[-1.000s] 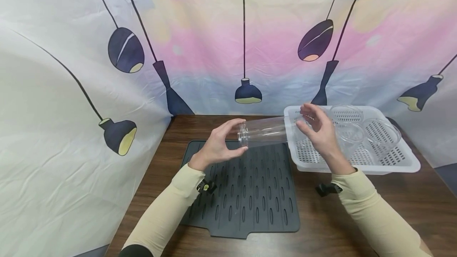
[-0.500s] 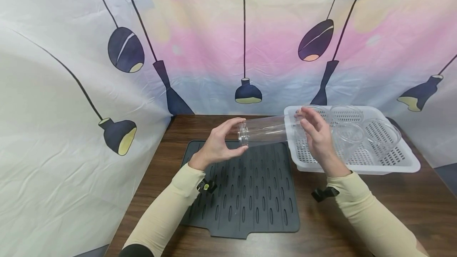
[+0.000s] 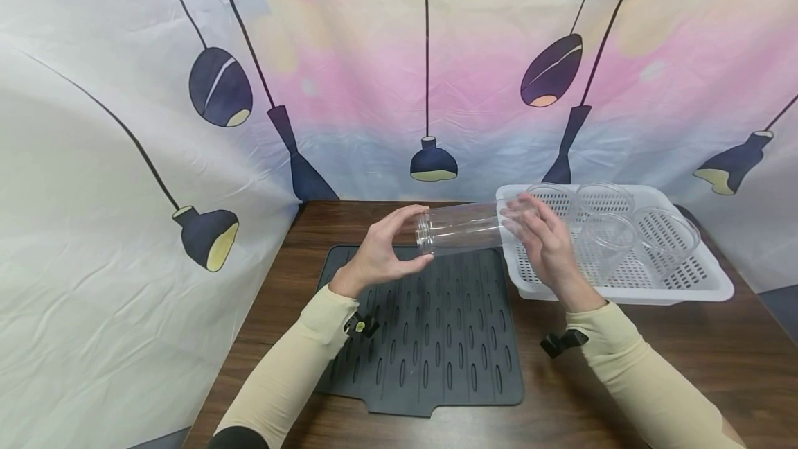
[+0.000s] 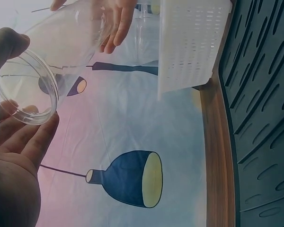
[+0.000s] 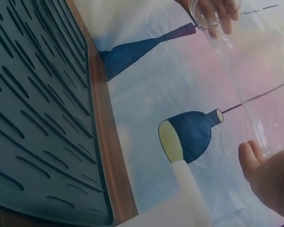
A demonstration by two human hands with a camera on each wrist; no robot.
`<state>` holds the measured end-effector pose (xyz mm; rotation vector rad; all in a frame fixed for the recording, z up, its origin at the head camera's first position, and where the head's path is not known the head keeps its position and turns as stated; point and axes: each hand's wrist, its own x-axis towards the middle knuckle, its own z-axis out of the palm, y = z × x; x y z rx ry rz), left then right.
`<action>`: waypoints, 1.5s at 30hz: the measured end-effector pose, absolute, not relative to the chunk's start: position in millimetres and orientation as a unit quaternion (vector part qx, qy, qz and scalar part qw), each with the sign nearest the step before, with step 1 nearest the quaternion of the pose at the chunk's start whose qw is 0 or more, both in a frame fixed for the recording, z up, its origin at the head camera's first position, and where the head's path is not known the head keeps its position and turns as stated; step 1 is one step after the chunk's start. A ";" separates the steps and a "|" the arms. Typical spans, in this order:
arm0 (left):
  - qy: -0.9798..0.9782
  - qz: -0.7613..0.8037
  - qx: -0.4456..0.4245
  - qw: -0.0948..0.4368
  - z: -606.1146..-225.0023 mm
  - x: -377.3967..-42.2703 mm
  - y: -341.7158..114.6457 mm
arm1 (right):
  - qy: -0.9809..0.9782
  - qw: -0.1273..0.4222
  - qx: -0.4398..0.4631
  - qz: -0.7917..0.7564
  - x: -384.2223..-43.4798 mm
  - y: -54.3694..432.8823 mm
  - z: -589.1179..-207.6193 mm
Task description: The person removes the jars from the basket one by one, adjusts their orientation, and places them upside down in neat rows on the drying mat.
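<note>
A clear cylindrical jar (image 3: 467, 229) with a threaded neck lies almost level in the air above the mat. At its neck end, my left hand (image 3: 382, 253) pinches the rim between thumb and fingers. My right hand (image 3: 548, 244) holds the opposite end, its fingers partly seen through the clear wall. In the left wrist view the jar's round mouth (image 4: 28, 87) faces the camera, and the right hand's fingers (image 4: 120, 23) reach down the far end. The right wrist view shows the jar wall (image 5: 248, 90) running between both hands.
A white perforated basket (image 3: 704, 289) stands at the right with several clear jars (image 3: 667, 234) in it. Under the hands lies a dark grey ridged mat (image 3: 430, 352) on the wooden table (image 3: 262, 338). A printed cloth (image 3: 374, 89) hangs behind.
My right hand has moved left and slightly down, from beside the jar's far end onto it. The left hand and the jar have stayed nearly still.
</note>
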<state>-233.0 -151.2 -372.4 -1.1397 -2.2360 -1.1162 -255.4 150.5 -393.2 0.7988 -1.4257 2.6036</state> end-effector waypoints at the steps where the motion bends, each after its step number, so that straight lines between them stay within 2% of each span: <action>1: -0.798 -0.399 -0.407 0.196 -372.3 -232.9 -151.2 | -0.459 0.029 0.264 0.848 -255.4 150.7 -393.8; 11: -0.793 -0.404 -0.411 0.197 -372.5 -232.9 -150.7 | -0.364 -0.045 0.298 0.881 -259.3 149.1 -399.8; 16: -0.797 -0.404 -0.404 0.195 -372.0 -231.3 -148.9 | -0.351 -0.056 0.280 0.892 -259.8 148.2 -402.2; 26: -0.796 -0.409 -0.405 0.189 -372.9 -230.9 -147.4 | -0.365 -0.040 0.253 0.895 -260.1 148.4 -401.9; 35: -0.786 -0.412 -0.419 0.191 -376.3 -233.7 -149.5 | -0.359 -0.015 0.267 0.894 -261.1 146.9 -397.6; 45: -0.816 -0.378 -0.399 0.178 -378.2 -231.7 -154.4 | -0.396 0.023 0.239 0.886 -260.6 148.3 -390.8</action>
